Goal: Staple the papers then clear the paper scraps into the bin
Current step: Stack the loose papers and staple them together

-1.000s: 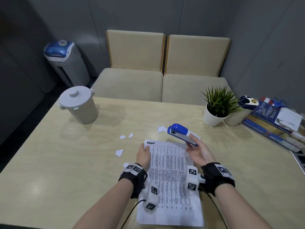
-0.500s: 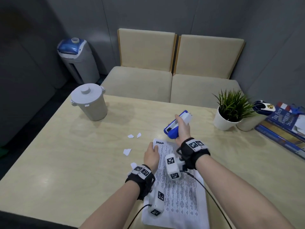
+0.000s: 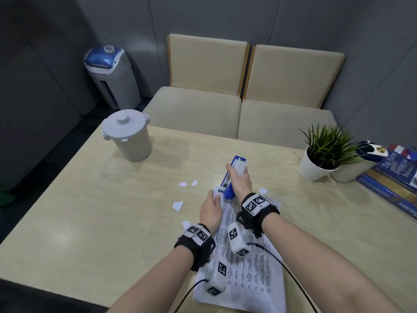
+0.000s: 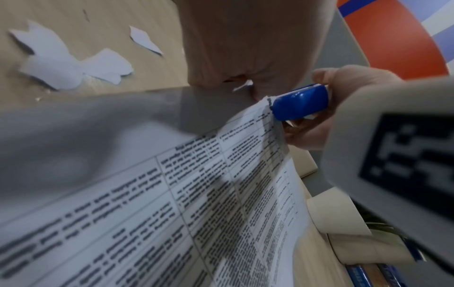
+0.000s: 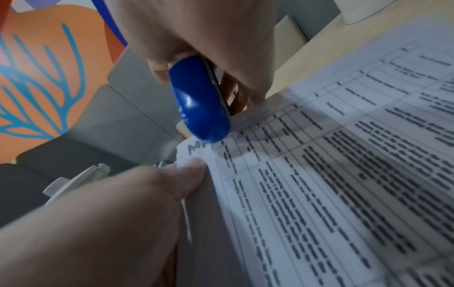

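Printed papers (image 3: pixel 247 263) lie on the wooden table (image 3: pixel 112 222) in front of me. My left hand (image 3: pixel 211 208) pinches their top left corner and lifts it a little, its thumb (image 5: pixel 194 174) on the sheet. My right hand (image 3: pixel 239 179) grips a blue and white stapler (image 3: pixel 234 175) with its blue nose (image 5: pixel 201 108) down at that corner of the papers (image 5: pixel 343 174). In the left wrist view the stapler nose (image 4: pixel 299 102) meets the paper edge (image 4: pixel 267 120). Several white paper scraps (image 3: pixel 178 205) lie left of the papers, with one scrap (image 3: pixel 262 190) to the right.
A grey lidded bin (image 3: pixel 127 134) stands at the table's far left. A potted plant (image 3: pixel 322 152) and stacked books (image 3: pixel 394 177) sit at the right edge. Two beige seats (image 3: pixel 237 109) are behind the table, and a grey and blue floor bin (image 3: pixel 112 75) stands beyond.
My right hand turned the stapler over and brought it left and down onto the papers' top left corner. My left hand stayed on that corner.
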A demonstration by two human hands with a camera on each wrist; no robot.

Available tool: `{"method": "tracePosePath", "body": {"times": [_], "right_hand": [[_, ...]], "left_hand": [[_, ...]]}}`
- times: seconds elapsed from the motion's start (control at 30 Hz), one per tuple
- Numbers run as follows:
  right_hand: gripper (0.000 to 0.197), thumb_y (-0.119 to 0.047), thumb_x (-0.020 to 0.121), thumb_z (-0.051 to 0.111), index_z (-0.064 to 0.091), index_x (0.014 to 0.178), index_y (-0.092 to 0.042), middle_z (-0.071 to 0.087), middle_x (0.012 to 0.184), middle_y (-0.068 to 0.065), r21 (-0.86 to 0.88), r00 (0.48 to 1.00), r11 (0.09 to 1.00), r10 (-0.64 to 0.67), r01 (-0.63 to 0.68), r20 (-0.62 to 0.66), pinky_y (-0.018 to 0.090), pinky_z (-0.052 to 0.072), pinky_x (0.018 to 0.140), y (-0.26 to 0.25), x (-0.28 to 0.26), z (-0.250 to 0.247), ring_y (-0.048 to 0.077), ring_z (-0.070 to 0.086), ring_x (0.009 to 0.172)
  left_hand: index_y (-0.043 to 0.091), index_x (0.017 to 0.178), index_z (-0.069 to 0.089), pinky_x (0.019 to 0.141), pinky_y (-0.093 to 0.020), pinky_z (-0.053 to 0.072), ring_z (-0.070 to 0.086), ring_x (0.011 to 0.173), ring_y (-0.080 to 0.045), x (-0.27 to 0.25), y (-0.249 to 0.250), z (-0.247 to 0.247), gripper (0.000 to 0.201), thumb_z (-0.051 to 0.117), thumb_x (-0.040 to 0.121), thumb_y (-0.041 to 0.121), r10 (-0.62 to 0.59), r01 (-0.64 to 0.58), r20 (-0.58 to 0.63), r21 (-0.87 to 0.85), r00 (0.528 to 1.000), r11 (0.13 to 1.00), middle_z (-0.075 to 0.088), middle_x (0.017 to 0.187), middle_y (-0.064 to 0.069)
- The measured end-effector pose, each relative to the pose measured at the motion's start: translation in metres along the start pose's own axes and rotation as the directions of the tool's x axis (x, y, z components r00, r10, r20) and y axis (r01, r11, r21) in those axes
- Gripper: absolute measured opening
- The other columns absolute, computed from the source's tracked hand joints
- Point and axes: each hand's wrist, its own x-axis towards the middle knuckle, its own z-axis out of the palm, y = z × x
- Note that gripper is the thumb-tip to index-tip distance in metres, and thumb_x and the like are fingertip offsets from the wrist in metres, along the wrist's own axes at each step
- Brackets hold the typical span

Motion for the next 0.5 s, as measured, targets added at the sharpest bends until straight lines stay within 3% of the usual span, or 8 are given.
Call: {"method": "tracePosePath", "body": {"times": [0.17,0.27,0.4,0.5], "right_hand": [[0.035,-0.044,0.081,0.056,0.060,0.100,-0.016,0.060,0.078,-0.004,-0.168,1.000,0.986,0.008,-0.004,0.022,0.035,0.047,0.085,0.000,0.006,0.009,0.025,0.060,0.083],[0.036,-0.044,0.080,0.055,0.060,0.099,-0.014,0.059,0.078,-0.002,-0.190,0.999,0.982,0.015,-0.010,0.028,0.035,0.047,0.084,-0.002,0.008,0.013,0.027,0.060,0.084],[0.038,-0.045,0.081,0.053,0.060,0.101,-0.013,0.060,0.082,0.001,-0.221,0.999,0.975,0.026,-0.019,0.029,0.032,0.041,0.078,0.000,0.011,0.015,0.027,0.055,0.084],[0.041,-0.050,0.078,0.050,0.059,0.097,-0.014,0.061,0.084,0.003,-0.272,0.998,0.962,0.045,-0.033,0.037,0.032,0.039,0.075,-0.001,0.014,0.018,0.028,0.055,0.084]], "left_hand": [[0.002,0.100,0.046,0.069,-0.035,0.038,0.057,0.087,-0.035,0.003,0.003,0.003,0.021,0.031,0.099,0.017,0.010,-0.010,0.027,0.006,1.000,1.000,0.062,0.096,-0.019],[0.002,0.102,0.047,0.072,-0.036,0.042,0.059,0.092,-0.036,0.004,0.001,0.002,0.020,0.035,0.098,0.019,-0.018,0.019,0.017,-0.043,1.000,0.999,0.064,0.098,-0.019],[0.011,0.100,0.045,0.086,-0.046,0.050,0.062,0.095,-0.028,0.008,-0.005,0.000,0.022,0.046,0.094,0.032,-0.069,0.067,-0.017,-0.102,0.997,0.993,0.066,0.102,-0.011],[0.013,0.098,0.043,0.083,-0.047,0.051,0.063,0.091,-0.028,0.010,-0.006,0.000,0.023,0.047,0.093,0.034,-0.047,0.045,-0.019,-0.086,0.999,0.995,0.066,0.100,-0.009]]}}
